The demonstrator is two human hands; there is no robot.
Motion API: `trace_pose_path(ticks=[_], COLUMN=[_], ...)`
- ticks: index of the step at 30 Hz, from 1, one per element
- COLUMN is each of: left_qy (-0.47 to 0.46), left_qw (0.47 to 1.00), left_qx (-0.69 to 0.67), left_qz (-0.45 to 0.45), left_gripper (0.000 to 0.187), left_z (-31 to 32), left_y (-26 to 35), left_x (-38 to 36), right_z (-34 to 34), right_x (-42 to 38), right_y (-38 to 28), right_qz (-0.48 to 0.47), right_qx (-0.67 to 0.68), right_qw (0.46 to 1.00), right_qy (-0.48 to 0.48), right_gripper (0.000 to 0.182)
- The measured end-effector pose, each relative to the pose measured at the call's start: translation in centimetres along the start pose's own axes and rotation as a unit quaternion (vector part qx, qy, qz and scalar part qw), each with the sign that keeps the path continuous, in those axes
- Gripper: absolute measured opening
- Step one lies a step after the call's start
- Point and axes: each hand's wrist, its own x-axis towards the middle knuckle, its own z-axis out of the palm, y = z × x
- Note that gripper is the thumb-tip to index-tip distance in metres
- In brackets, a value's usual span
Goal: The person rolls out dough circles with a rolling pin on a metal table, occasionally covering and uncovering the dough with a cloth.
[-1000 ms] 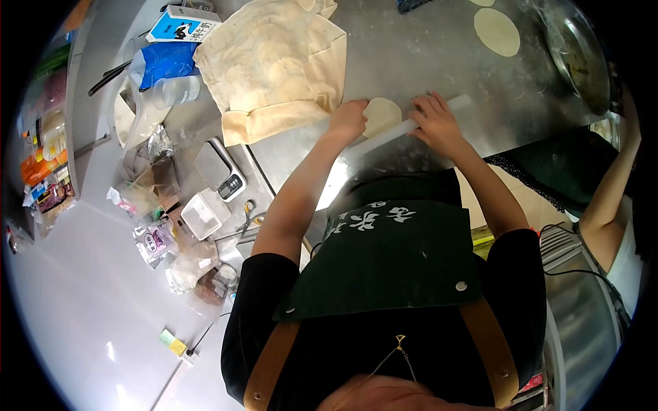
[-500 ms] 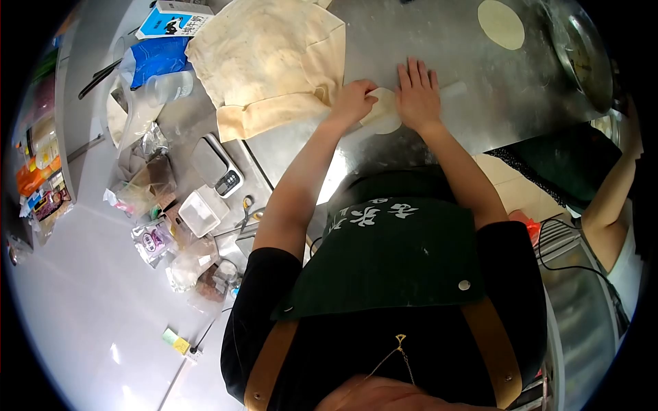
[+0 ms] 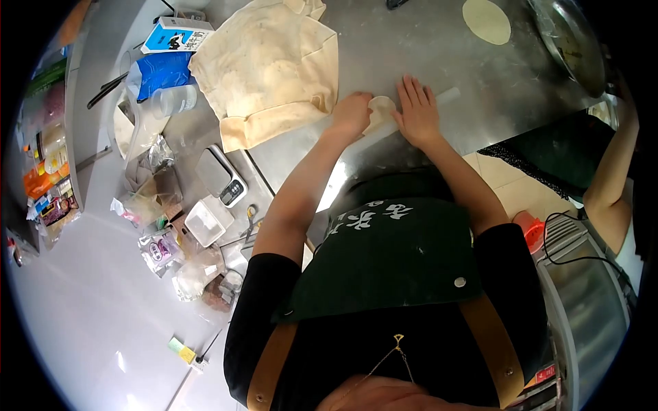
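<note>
A small pale dough round (image 3: 381,114) lies on the steel worktop between my hands. My left hand (image 3: 352,116) is closed at its left edge, fingers curled in, pinching the dough. My right hand (image 3: 417,116) lies flat with fingers stretched out, pressing on a whitish rolling pin (image 3: 449,95) that sticks out to its right. The pin runs slantwise along the near side of the dough, partly hidden under my palm. A second rolled dough round (image 3: 486,21) lies farther off at the upper right.
A large cream cloth (image 3: 271,75) covers something to the left. Beyond it stand a milk carton (image 3: 177,35) and a clear plastic cup (image 3: 175,101). A kitchen scale (image 3: 223,177), scissors (image 3: 252,218) and bags lie nearer. At right are a metal bowl (image 3: 572,48) and another person's arm (image 3: 606,178).
My right hand has slid nearer to me over the rolling pin, and the dough has shifted and looks narrower. The left hand stays at its edge. The whole view has tilted slightly.
</note>
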Motion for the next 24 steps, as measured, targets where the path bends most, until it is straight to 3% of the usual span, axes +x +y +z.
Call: trace_pose_path(ticks=[1,4,7,10,17,24], left_qy=[0.021,-0.031,0.089,-0.062,-0.064,-0.043], left_qw=[1.000,0.999,0.989,0.991,0.990,0.989], left_qx=[0.001,0.022,-0.119,-0.042,-0.039,-0.094], left_qz=[0.002,0.016,0.006,-0.107,-0.117,-0.111], left_gripper=[0.021,0.022,0.023,0.031,0.035,0.031], left_z=[0.2,-1.5,-1.9,-1.6,0.0,-0.3], left_y=[0.0,1.8,2.0,0.8,-1.2,-1.2], left_x=[-0.5,-2.0,-2.6,-1.7,-1.7,-1.5], right_z=[-0.9,-2.9,-4.4,-5.9,-5.2,-0.6], right_x=[-1.7,-4.9,-5.2,-4.0,-0.6,0.5], right_y=[0.4,2.1,3.6,3.8,2.5,-0.2], right_qz=[-0.018,-0.075,-0.107,-0.115,-0.151,-0.008], right_qx=[0.025,0.048,0.038,0.040,0.096,-0.006], right_qw=[0.999,0.994,0.990,0.989,0.982,0.999], right_qy=[-0.014,-0.063,-0.088,-0.090,-0.052,0.044], right_gripper=[0.062,0.051,0.039,0.034,0.030,0.039])
